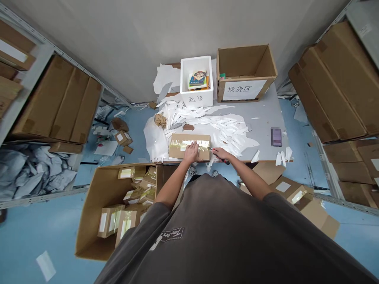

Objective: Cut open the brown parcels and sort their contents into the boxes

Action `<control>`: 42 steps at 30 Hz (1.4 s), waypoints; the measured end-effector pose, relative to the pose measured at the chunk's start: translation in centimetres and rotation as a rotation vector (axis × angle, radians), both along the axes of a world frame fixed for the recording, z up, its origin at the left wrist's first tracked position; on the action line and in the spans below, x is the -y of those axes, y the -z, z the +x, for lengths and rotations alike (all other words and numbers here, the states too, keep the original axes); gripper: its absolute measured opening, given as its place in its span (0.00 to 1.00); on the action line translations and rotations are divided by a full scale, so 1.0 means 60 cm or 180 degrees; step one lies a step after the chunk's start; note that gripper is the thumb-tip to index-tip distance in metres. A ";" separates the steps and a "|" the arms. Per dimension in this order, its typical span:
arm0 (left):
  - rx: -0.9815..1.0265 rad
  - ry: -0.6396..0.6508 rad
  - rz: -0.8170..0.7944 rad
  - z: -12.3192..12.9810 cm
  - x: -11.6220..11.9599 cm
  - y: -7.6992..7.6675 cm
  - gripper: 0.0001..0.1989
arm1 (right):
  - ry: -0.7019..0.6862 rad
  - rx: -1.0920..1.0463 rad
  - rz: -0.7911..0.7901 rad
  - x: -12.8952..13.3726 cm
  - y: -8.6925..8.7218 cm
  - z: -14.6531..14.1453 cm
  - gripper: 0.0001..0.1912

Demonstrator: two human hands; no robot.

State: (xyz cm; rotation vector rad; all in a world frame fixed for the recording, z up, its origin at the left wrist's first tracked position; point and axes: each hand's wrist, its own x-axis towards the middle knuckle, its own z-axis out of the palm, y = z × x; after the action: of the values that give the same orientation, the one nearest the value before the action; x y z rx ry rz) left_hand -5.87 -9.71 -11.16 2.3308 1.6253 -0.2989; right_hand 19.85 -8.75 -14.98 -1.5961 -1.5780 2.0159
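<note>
A taped cardboard box (175,146) lies at the front edge of the grey table, with clear tape along its top. My left hand (192,152) rests on the box, fingers stretched out over its top near the middle. At the box's right end, my right hand (220,153) is closed around a utility knife (225,161) with a red and black handle. The knife's tip points left, close to or touching the box's end; I cannot tell whether it is in the tape. Torn white paper strips (227,132) lie behind and beside the box.
A white foam box (197,99) with books (197,78) and an open carton (246,75) stand at the back. A phone (276,137) lies right. On the floor to my left, a large carton (89,221) holds taped parcels (110,221). Shelves with boxes (346,79) flank both sides.
</note>
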 end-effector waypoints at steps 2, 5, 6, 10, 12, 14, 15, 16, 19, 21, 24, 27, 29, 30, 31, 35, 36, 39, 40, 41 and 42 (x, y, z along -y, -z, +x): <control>-0.0009 -0.0008 0.0009 -0.002 -0.002 0.000 0.55 | 0.0132 0.0064 0.0235 0.005 -0.003 -0.003 0.20; -0.0006 0.0032 0.0011 -0.006 -0.005 0.000 0.55 | 0.0082 0.0303 0.0530 -0.007 -0.012 0.003 0.17; -0.0001 0.0052 0.0001 -0.007 -0.007 0.000 0.55 | 0.0004 0.0413 0.0629 -0.016 -0.016 0.006 0.16; 0.0049 0.0065 -0.0056 -0.005 -0.011 0.003 0.57 | -0.0453 0.0726 0.0855 -0.060 -0.031 0.012 0.16; 0.0068 0.0029 -0.0084 -0.002 -0.012 0.005 0.57 | -0.0621 0.0722 0.0715 -0.065 -0.032 0.008 0.17; 0.0082 -0.0016 -0.0110 0.001 -0.011 0.008 0.57 | -0.0640 0.0570 0.0450 -0.053 -0.029 0.004 0.18; 0.0091 -0.0033 -0.0122 0.001 -0.009 0.009 0.57 | -0.0554 0.0462 0.0322 -0.042 -0.026 0.002 0.19; 0.0106 -0.0043 -0.0132 0.001 -0.008 0.011 0.57 | -0.0417 0.0357 0.0226 -0.029 -0.024 0.000 0.21; 0.0241 -0.0020 -0.0153 -0.005 -0.007 0.012 0.55 | -0.0060 0.0156 0.0094 0.006 -0.019 0.001 0.23; 0.0404 -0.0039 -0.0171 -0.011 -0.013 0.008 0.48 | -0.0101 0.0107 0.0010 0.023 -0.022 0.009 0.24; 0.0531 -0.0237 -0.0185 -0.016 -0.034 0.000 0.35 | -0.0071 0.0120 -0.0066 0.042 -0.029 0.028 0.24; 0.0418 -0.0282 -0.0074 -0.014 -0.066 -0.004 0.38 | 0.0337 0.0223 0.0103 0.059 -0.035 0.041 0.22; 0.0287 -0.0243 -0.0151 -0.011 -0.089 -0.002 0.50 | 0.0591 0.0348 0.0256 0.068 -0.035 0.041 0.21; 0.0231 -0.0235 -0.0258 -0.010 -0.100 0.001 0.57 | 0.0669 0.0417 0.0324 0.070 -0.035 0.037 0.20; 0.0185 -0.0236 -0.0385 -0.010 -0.109 0.004 0.61 | 0.0712 0.0484 0.0384 0.071 -0.035 0.033 0.19; 0.0162 -0.0245 -0.0584 -0.015 -0.132 0.017 0.63 | 0.0729 0.0815 0.0618 0.061 -0.038 0.011 0.22; 0.0199 -0.0230 -0.0539 -0.017 -0.133 0.019 0.60 | 0.0689 0.0936 0.0682 0.056 -0.039 0.006 0.22; 0.0377 -0.0096 -0.0236 -0.027 -0.125 0.027 0.49 | 0.0326 0.1226 0.1001 0.043 -0.042 -0.001 0.21; 0.0431 -0.0049 -0.0112 -0.030 -0.119 0.031 0.46 | 0.0145 0.1252 0.1148 0.039 -0.043 -0.003 0.20; 0.0470 -0.0023 0.0002 -0.032 -0.114 0.035 0.45 | -0.0030 0.1261 0.1291 0.037 -0.043 -0.003 0.18; 0.0496 -0.0016 0.0093 -0.033 -0.109 0.039 0.44 | -0.0183 0.1276 0.1405 0.035 -0.044 -0.004 0.17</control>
State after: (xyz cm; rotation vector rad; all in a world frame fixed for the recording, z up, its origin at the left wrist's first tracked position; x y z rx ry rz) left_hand -7.84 -3.18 -13.50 2.3073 1.5705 -0.0904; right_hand 19.59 -10.84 -12.34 -1.8485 -2.0408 1.2809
